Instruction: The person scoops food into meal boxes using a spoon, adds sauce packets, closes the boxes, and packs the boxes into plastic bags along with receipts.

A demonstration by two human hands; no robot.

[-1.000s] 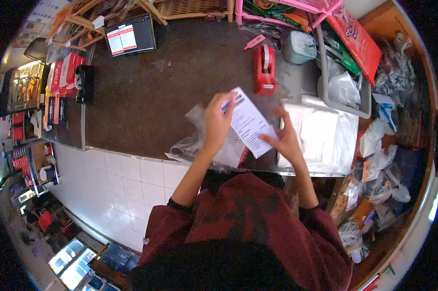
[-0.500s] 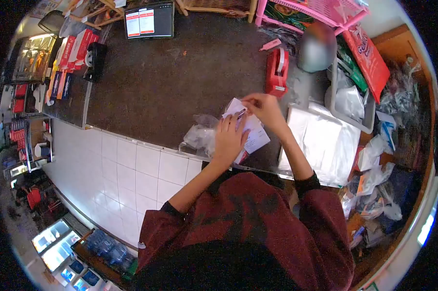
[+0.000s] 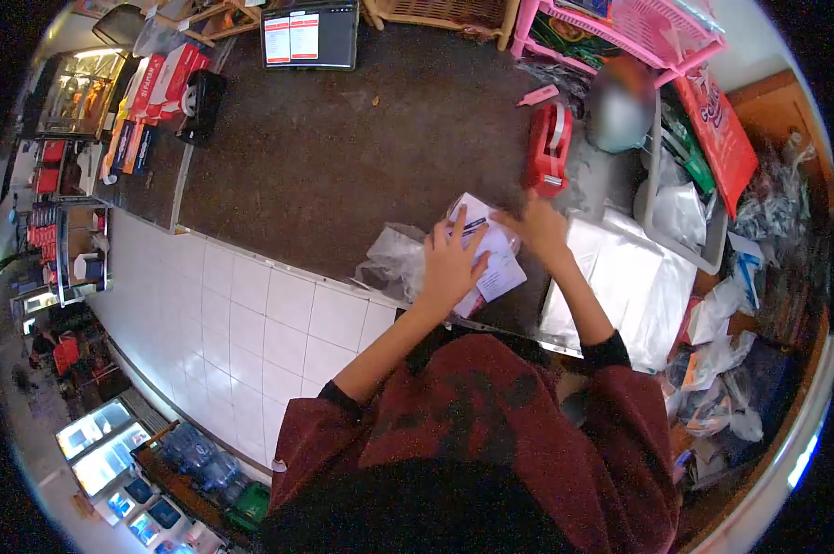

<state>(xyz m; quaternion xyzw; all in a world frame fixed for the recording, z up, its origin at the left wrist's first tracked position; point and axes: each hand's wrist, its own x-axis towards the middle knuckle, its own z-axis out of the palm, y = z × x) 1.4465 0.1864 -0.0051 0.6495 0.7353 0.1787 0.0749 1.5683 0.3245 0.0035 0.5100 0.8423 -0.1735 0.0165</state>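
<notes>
Left hand (image 3: 454, 265) spread flat, likely steadying paper (image 3: 504, 269); right hand (image 3: 543, 228) at paper's two o'clock, grip unclear; dispenser (image 3: 548, 152) at one.

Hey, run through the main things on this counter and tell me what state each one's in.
Paper slip: printed side up, under the left hand
Clear plastic bag: crumpled
Tablet: on, screen lit
Tape dispenser: upright, loaded
Pink marker: lying down
Plastic stack: lying flat
</notes>
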